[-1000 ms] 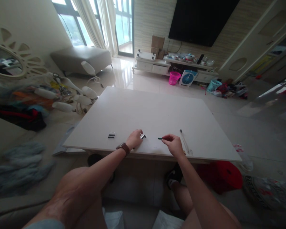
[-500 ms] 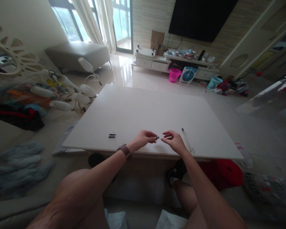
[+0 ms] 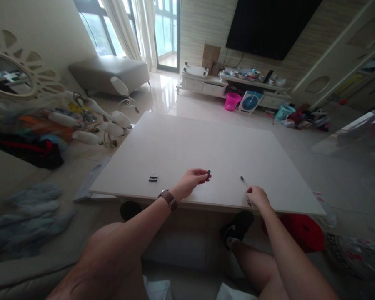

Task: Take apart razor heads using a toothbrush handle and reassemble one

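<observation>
My left hand, with a brown-strapped watch on its wrist, is closed in a pinch above the near part of the white table. Between its fingertips is a small dark greenish flat piece, too small to name. To the right, my right hand has its fingers closed around the lower part of a thin pale stick with a dark tip. The tip points away from me, and the stick's lower end is partly hidden by the fingers. Left of my left hand lie two short black strips, side by side.
A white lamp with several shades stands beside the table's left edge. A red round object is below the near right side. Beyond the table are a pink basket, a blue-and-white fan and a low cabinet.
My right hand has moved right and down, from beside the small piece to the thin stick, closing on it. My left hand still holds the piece, now turned more upright. The view has shifted slightly.
</observation>
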{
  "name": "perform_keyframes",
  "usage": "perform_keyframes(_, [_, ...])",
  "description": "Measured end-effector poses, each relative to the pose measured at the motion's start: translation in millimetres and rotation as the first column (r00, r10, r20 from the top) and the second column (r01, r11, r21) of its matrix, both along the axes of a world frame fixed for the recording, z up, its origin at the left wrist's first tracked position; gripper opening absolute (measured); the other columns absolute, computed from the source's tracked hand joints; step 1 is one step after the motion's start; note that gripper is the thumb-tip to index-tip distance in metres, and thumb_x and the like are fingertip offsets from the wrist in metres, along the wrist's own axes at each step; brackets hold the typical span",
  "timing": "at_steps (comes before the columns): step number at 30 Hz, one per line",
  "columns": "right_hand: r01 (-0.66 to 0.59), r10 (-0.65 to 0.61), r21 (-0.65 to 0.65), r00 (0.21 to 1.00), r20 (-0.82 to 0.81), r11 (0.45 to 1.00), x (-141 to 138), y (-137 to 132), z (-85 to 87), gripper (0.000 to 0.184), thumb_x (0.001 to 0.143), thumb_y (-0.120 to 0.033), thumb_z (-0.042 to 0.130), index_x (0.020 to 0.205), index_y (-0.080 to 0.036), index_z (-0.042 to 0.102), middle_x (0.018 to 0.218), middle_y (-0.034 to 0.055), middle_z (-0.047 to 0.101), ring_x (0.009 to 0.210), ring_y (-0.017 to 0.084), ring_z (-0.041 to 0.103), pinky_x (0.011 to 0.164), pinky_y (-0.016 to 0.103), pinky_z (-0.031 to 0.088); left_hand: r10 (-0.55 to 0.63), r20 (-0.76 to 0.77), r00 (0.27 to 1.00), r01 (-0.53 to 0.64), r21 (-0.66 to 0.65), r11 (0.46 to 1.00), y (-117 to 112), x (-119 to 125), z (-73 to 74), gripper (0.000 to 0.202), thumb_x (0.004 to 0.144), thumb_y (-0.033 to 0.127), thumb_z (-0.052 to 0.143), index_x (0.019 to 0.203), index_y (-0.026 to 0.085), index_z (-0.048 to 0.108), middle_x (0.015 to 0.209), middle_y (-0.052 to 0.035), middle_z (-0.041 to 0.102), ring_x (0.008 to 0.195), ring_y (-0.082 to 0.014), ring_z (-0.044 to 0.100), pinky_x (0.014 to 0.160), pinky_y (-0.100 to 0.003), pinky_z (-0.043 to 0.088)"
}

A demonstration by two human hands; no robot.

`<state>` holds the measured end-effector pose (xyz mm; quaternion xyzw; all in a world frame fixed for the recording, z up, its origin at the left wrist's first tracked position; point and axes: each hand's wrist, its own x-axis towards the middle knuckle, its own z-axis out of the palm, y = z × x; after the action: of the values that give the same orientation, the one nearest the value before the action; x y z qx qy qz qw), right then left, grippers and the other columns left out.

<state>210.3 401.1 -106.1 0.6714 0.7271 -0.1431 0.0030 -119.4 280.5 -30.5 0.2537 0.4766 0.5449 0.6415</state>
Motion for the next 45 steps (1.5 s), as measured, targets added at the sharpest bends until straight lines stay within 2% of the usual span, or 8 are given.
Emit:
perform_keyframes(6, [-0.063, 0.064, 0.028, 0.997, -0.044, 0.998, -29.8, -0.6, 14.5, 0.032, 0.073, -0.008, 0.055, 0.103, -0.015, 0.064, 0.082, 0.0037, 0.062, 0.071, 0.015, 0.056, 0.063, 0.024, 0.039, 0.056, 0.130, 0.990, -0.055, -0.011, 0.998, -2.0, 0.7, 11.8, 0.026, 0.073, 0.017, 0.082, 0.090, 0.012, 0.062, 0.093, -0.0110, 0.074, 0.081, -0.0169, 0.073, 0.079, -0.028, 0.053])
perform_keyframes(11, [-0.224, 0.361, 0.380, 0.868, -0.341, 0.897, -88.3, -26.7, 72.9, 0.024, 0.086, -0.019, 0.048, 0.105, -0.016, 0.064, 0.094, 0.0067, 0.060, 0.077, 0.017, 0.058, 0.073, 0.029, 0.045, 0.095, 0.151, 0.984, -0.098, 0.018, 0.995, -3.3, 0.9, 19.2, 0.028, 0.075, 0.015, 0.080, 0.098, 0.012, 0.064, 0.091, -0.0108, 0.075, 0.083, -0.0175, 0.073, 0.083, -0.030, 0.055])
perform_keyframes(17, [-0.279, 0.458, 0.390, 0.729, -0.508, 0.877, -143.8, -75.2, 119.2, 0.035, 0.099, -0.041, 0.044, 0.108, -0.018, 0.068, 0.089, 0.0068, 0.068, 0.079, 0.019, 0.061, 0.076, 0.030, 0.046, 0.165, 0.176, 0.970, -0.173, 0.033, 0.984, -4.4, -2.2, 22.7, 0.029, 0.075, 0.014, 0.079, 0.100, 0.011, 0.064, 0.091, -0.0123, 0.076, 0.087, -0.0188, 0.074, 0.088, -0.032, 0.056])
perform_keyframes(23, [-0.329, 0.511, 0.410, 0.703, -0.495, 0.851, -157.1, -84.5, 116.0, 0.041, 0.100, -0.039, 0.044, 0.127, -0.017, 0.066, 0.115, 0.0120, 0.071, 0.102, 0.024, 0.065, 0.092, 0.034, 0.047, 0.223, 0.189, 0.956, -0.242, 0.079, 0.967, -4.4, -6.0, 25.1, 0.027, 0.074, 0.011, 0.078, 0.099, 0.010, 0.068, 0.086, -0.0108, 0.076, 0.081, -0.0182, 0.074, 0.085, -0.032, 0.056])
perform_keyframes(33, [-0.201, 0.371, 0.431, 0.858, -0.356, 0.880, -145.0, -80.0, 120.5, 0.032, 0.095, -0.035, 0.053, 0.119, -0.027, 0.073, 0.102, 0.0062, 0.074, 0.089, 0.023, 0.067, 0.079, 0.032, 0.049, 0.218, 0.079, 0.973, -0.221, 0.044, 0.974, -4.4, -4.5, 27.0, 0.018, 0.069, 0.009, 0.080, 0.084, 0.006, 0.072, 0.077, -0.0110, 0.074, 0.072, -0.0169, 0.072, 0.081, -0.032, 0.057])
perform_keyframes(38, [-0.321, 0.456, 0.368, 0.805, -0.379, 0.873, -138.1, -77.2, 119.1, 0.032, 0.095, -0.037, 0.053, 0.119, -0.029, 0.073, 0.104, 0.0051, 0.074, 0.088, 0.021, 0.067, 0.078, 0.030, 0.049, 0.205, 0.075, 0.976, -0.208, 0.028, 0.978, -3.6, -2.9, 26.7, 0.016, 0.069, 0.010, 0.081, 0.082, 0.006, 0.072, 0.078, -0.0109, 0.074, 0.071, -0.0160, 0.072, 0.081, -0.030, 0.057])
perform_keyframes(42, [-0.170, 0.343, 0.424, 0.862, -0.373, 0.889, -138.0, -77.4, 116.7, 0.033, 0.095, -0.037, 0.052, 0.117, -0.025, 0.074, 0.104, 0.0078, 0.074, 0.090, 0.024, 0.067, 0.076, 0.032, 0.049, 0.212, 0.055, 0.976, -0.213, 0.012, 0.977, -3.3, -2.4, 25.6, 0.013, 0.069, 0.009, 0.079, 0.080, 0.007, 0.072, 0.076, -0.0101, 0.073, 0.069, -0.0166, 0.072, 0.076, -0.030, 0.056])
perform_keyframes(45, [-0.287, 0.432, 0.376, 0.811, -0.394, 0.881, -138.4, -77.1, 116.8, 0.033, 0.094, -0.037, 0.053, 0.117, -0.026, 0.074, 0.103, 0.0067, 0.075, 0.089, 0.023, 0.067, 0.074, 0.031, 0.049, 0.186, 0.029, 0.982, -0.187, 0.029, 0.982, -3.7, -2.3, 24.2, 0.016, 0.069, 0.013, 0.081, 0.081, 0.007, 0.073, 0.077, -0.0111, 0.074, 0.070, -0.0168, 0.071, 0.077, -0.030, 0.056])
